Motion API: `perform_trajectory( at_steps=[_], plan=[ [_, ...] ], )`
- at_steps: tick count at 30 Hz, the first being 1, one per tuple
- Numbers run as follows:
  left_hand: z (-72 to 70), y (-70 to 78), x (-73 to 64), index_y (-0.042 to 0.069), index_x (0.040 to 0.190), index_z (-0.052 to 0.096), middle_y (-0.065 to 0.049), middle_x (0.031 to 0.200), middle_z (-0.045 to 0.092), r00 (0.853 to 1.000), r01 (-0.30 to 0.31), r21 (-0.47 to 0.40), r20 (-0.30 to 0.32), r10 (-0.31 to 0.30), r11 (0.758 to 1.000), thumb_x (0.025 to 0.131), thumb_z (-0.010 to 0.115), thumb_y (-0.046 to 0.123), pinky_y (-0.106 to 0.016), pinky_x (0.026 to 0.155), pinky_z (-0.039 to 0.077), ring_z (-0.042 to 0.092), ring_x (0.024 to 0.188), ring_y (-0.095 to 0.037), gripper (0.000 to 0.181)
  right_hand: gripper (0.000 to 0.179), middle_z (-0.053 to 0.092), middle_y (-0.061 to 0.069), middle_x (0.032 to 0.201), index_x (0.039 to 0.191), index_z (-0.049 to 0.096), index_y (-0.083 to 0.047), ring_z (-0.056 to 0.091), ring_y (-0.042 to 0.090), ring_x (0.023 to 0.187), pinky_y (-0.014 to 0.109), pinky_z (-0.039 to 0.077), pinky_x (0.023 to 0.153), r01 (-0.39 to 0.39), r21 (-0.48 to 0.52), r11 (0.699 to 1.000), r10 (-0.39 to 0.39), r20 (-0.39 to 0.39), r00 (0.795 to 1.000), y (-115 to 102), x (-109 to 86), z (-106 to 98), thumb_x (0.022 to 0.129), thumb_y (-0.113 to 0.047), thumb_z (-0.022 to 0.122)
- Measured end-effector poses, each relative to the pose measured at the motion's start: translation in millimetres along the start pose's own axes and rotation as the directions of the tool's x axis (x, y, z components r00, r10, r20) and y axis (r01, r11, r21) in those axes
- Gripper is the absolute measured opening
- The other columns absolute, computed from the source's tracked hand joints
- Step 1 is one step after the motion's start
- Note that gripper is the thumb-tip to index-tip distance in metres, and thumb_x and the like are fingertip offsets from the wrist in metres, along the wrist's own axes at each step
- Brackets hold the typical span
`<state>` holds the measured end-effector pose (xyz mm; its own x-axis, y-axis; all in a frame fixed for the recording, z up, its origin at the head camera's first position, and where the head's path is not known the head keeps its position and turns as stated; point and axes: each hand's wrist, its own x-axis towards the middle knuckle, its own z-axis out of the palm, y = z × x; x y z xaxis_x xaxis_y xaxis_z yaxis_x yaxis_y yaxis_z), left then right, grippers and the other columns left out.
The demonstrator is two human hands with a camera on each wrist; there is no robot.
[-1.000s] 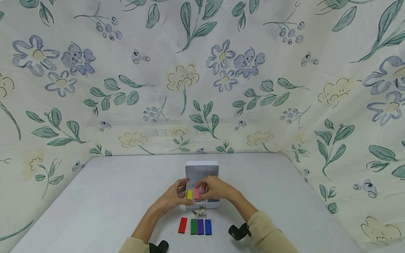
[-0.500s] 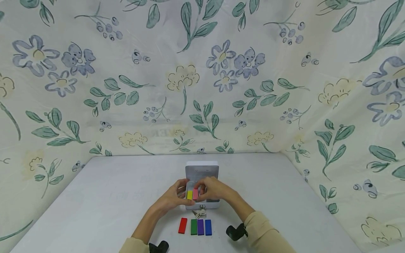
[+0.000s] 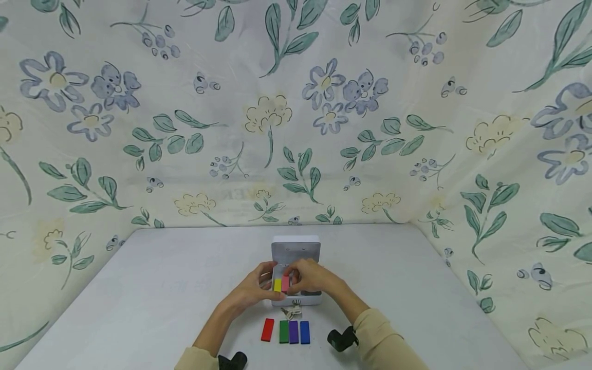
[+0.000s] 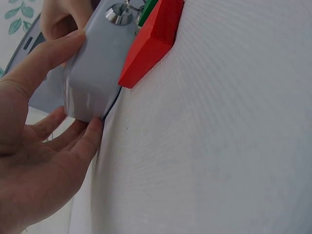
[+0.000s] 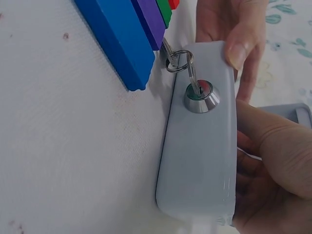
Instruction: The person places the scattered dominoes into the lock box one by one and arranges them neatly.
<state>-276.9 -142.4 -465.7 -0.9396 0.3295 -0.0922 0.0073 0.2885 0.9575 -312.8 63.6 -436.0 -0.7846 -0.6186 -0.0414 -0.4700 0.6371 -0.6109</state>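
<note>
Fingers of the right hand (image 3: 313, 276) pinch the pink block (image 3: 285, 284), lower centre of the head view, beside the yellow block (image 3: 277, 285) in the open box (image 3: 310, 299). The left hand (image 3: 254, 287) grips the box's left end, thumb and fingers apart. Only the head view shows both blocks; the right wrist's shows the key (image 5: 193, 79) in the lock (image 5: 202, 103).

"What's different from a second ago?"

"The pink block (image 3: 285, 284), in the grip of the right hand (image 3: 314, 276), has moved slightly left. A small gap used to show between it and the yellow block (image 3: 277, 285); now hardly any shows."

"And the arm?"

"The right sleeve (image 3: 386, 339) and its black camera (image 3: 341, 339) have drifted left too, a bit nearer the blue block (image 3: 304, 332) on the tabletop (image 3: 139, 288)."
</note>
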Motion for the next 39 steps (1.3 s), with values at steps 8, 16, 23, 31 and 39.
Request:
perform_trajectory(
  at_steps=[8, 16, 23, 31, 39],
  plan=[
    [-0.2, -0.2, -0.2, 0.011, 0.151, 0.029, -0.02, 0.16, 0.026, 1.0, -0.005, -0.012, 0.01, 0.005, 1.0, 0.074, 0.085, 0.018, -0.055, 0.116, 0.034, 0.029, 0.145, -0.046, 0.096, 0.035, 0.06, -0.003, 0.07, 0.112, 0.07, -0.005, 0.05, 0.004, 0.06, 0.013, 0.043, 0.053, 0.01, -0.008, 1.0, -0.01, 0.001, 1.0, 1.4, 2.1, 1.7, 0.08, -0.013, 0.08],
    [-0.5, -0.2, 0.6, 0.012, 0.151, 0.031, -0.018, 0.16, 0.028, 1.0, 0.001, -0.015, 0.004, -0.001, 1.0, 0.073, 0.086, 0.019, -0.055, 0.116, 0.034, 0.03, 0.146, -0.044, 0.095, 0.033, 0.059, -0.004, 0.069, 0.111, 0.07, -0.004, 0.05, 0.004, 0.061, 0.013, 0.043, 0.054, -0.002, 0.001, 1.0, 0.002, 0.007, 1.0, 0.0, 1.2, 0.6, 0.081, -0.012, 0.08],
    [-0.7, -0.3, 0.4, 0.012, 0.151, 0.031, -0.02, 0.16, 0.027, 1.0, 0.009, -0.009, 0.004, -0.009, 1.0, 0.073, 0.086, 0.019, -0.055, 0.116, 0.034, 0.03, 0.145, -0.045, 0.096, 0.031, 0.06, -0.004, 0.07, 0.109, 0.07, -0.005, 0.05, 0.003, 0.061, 0.012, 0.044, 0.054, 0.007, -0.021, 1.0, -0.007, 0.006, 1.0, -1.4, 1.6, 2.1, 0.081, -0.012, 0.08],
    [-1.2, -0.6, 1.1, 0.012, 0.151, 0.031, -0.021, 0.159, 0.027, 1.0, 0.007, -0.008, 0.003, -0.007, 1.0, 0.073, 0.086, 0.019, -0.055, 0.116, 0.034, 0.03, 0.145, -0.045, 0.095, 0.03, 0.06, -0.003, 0.069, 0.109, 0.071, -0.005, 0.049, 0.004, 0.06, 0.012, 0.043, 0.054, 0.003, -0.017, 1.0, -0.002, 0.005, 1.0, -3.0, 1.5, 2.4, 0.081, -0.012, 0.08],
    [-0.7, 0.2, -0.2, 0.011, 0.151, 0.03, -0.021, 0.159, 0.027, 1.0, 0.002, 0.002, 0.008, -0.002, 1.0, 0.074, 0.085, 0.019, -0.056, 0.116, 0.034, 0.029, 0.145, -0.046, 0.095, 0.031, 0.06, -0.002, 0.069, 0.11, 0.071, -0.005, 0.049, 0.004, 0.06, 0.013, 0.043, 0.054, -0.003, -0.018, 1.0, 0.003, 0.01, 1.0, -2.8, 1.3, 3.2, 0.081, -0.012, 0.079]
  ],
)
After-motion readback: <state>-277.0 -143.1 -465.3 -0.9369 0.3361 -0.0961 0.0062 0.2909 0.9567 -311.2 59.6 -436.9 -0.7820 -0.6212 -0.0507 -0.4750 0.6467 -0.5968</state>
